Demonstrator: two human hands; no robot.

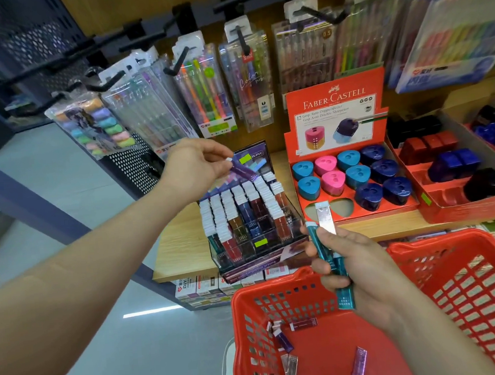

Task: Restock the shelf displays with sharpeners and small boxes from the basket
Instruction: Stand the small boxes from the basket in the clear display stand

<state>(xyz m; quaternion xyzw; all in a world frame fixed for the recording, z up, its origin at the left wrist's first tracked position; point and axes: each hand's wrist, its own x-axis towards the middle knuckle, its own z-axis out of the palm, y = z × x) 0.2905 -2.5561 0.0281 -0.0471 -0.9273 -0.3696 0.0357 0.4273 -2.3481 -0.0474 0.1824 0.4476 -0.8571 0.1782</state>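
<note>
Two hands work at frame centre: the left hand (198, 164) pinches a purple box (243, 170) above the tiered rack (251, 216), and the right hand (360, 264) grips teal boxes (343, 295) and a silver box (326, 218) over the red basket (262, 288). Loose boxes (283, 341) lie on the basket floor, lower centre. Sharpeners (354, 177) fill the red tray (334, 105), right of centre.

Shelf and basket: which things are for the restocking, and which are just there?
For the job: left hand, purple box it pinches, right hand, teal boxes it holds, red basket, tiered box display, Faber-Castell sharpener display.
Just there: hanging pen packs, pastel highlighter pack.
</note>
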